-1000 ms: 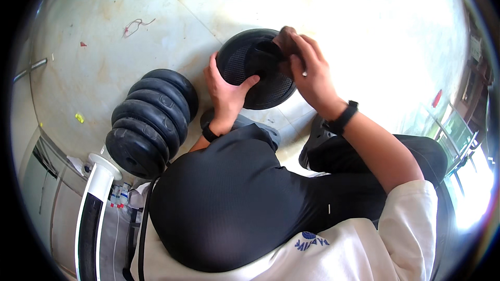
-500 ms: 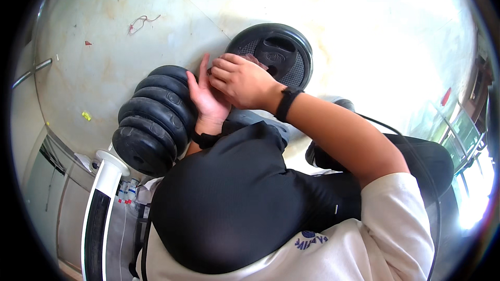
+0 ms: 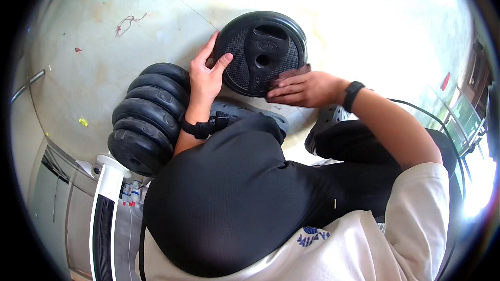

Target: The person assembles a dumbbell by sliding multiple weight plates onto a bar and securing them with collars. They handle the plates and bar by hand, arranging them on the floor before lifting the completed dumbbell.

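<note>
A round black weight plate (image 3: 263, 47) with a slot handle and a centre hole is on the floor in front of me. My left hand (image 3: 205, 75) grips its left rim, the thumb on the textured face and the fingers along the outer edge. Pressed to the lower right rim is a dark brown cloth (image 3: 297, 71), held under the fingers of my right hand (image 3: 315, 88). To the left of my left forearm, several more black weight plates (image 3: 148, 101) lean in an overlapping row.
A tall white appliance (image 3: 104, 198) with a dark grille stands at lower left, beside small bottles (image 3: 133, 191). My grey shoes (image 3: 325, 119) are close to the plate. A string loop (image 3: 127, 23) and small scraps lie on the pale floor. A dark cable (image 3: 432, 114) runs along the right.
My hands, together over the plate before, are now apart. The left has taken hold of the left rim; the right has moved with the cloth to the lower right rim.
</note>
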Tool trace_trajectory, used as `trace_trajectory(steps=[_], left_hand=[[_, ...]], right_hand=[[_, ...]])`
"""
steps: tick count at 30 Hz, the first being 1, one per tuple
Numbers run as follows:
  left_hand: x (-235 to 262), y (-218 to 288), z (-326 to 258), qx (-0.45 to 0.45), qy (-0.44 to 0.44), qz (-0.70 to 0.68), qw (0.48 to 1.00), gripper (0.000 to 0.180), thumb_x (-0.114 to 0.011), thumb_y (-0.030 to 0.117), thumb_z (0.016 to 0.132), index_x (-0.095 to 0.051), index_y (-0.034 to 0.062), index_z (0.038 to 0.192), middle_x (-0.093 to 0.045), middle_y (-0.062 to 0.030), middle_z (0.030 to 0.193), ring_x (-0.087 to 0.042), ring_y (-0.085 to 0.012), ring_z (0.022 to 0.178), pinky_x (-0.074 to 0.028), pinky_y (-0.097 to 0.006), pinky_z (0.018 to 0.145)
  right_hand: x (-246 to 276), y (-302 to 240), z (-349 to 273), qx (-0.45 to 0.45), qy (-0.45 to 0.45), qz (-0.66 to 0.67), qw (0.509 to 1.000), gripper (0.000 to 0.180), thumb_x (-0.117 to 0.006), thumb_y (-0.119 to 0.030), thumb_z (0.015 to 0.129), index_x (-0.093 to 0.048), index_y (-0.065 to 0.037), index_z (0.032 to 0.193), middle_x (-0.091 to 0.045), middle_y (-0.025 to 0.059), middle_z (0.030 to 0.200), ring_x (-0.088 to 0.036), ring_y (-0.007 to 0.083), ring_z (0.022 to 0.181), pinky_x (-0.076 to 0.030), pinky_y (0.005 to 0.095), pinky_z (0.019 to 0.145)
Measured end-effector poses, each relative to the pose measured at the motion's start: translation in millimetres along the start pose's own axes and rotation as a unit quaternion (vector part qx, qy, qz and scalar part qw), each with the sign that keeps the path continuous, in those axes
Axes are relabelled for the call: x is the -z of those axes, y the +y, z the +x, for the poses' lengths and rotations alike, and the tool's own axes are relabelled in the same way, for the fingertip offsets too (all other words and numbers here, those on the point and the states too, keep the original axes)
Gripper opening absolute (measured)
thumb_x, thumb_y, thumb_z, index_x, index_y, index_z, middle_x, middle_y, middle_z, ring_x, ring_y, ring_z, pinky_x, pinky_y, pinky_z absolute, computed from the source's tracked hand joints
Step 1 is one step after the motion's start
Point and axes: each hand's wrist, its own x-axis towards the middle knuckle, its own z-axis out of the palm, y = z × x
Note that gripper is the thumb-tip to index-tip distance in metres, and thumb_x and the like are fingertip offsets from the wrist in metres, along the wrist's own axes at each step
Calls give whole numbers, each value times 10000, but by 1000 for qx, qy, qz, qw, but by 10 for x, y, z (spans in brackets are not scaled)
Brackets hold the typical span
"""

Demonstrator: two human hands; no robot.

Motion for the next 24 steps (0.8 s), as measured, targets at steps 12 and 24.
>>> trace_trajectory(steps=[12, 24], left_hand=[[-155, -29, -46, 31, -15, -133, 991, 556, -568, 112, 956, -329, -31, 1437, -424, -117, 1429, -395, -204, 1301, -276, -326, 1106], [-165, -22, -46, 57, 40, -235, 970, 432, -603, 101, 936, -481, -27, 1331, -545, -102, 1292, -489, -176, 1191, -351, -292, 1046]], right_hand=[[156, 815, 605, -306, 234, -94, 918, 569, -608, -212, 890, -417, -148, 1423, -376, 104, 1487, -301, 307, 1403, -295, 449, 1144], [50, 100, -82, -171, -53, -103, 978, 715, -642, -336, 866, -331, -120, 1473, -324, 92, 1518, -313, 242, 1393, -247, 393, 1163]])
